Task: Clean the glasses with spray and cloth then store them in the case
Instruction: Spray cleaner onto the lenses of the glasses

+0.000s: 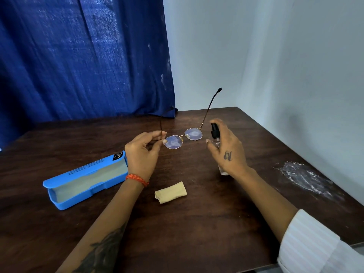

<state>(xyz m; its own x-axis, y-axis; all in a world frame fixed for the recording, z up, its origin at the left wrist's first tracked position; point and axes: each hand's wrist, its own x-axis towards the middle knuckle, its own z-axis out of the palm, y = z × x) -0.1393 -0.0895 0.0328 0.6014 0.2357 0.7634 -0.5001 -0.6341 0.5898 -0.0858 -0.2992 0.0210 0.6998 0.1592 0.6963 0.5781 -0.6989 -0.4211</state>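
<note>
Near the middle of the frame, the left hand (141, 152) is pinching the thin gold-rimmed metal glasses with round lenses (183, 138) at the left hinge, thumb and fingertips closing on the corner where the temple meets the rim. The glasses are hanging in the air above the dark brown wooden table (197, 223), both temples unfolded and pointing up and away. The 2 lenses are showing a cloudy film, which looks like spray mist or smears.

Just right of the glasses, the right hand (228, 152) is gripping the small clear spray bottle with a black pump top (215, 133), fingers wrapped around its body and the nozzle facing the nearer lens, 1 finger sitting over the pump.

Lower centre, the folded pale yellow cleaning cloth (171, 192) is lying on the table, touched by neither hand. At centre left, the bright blue hard plastic case (86, 184) is lying open with its pale lining showing.

The frame looks light, springy and easy to bend, and the lenses likely slick when wet, so holding by the hinge or bridge rather than the glass seems wisest, with the soft cloth supporting each lens during wiping.
</note>
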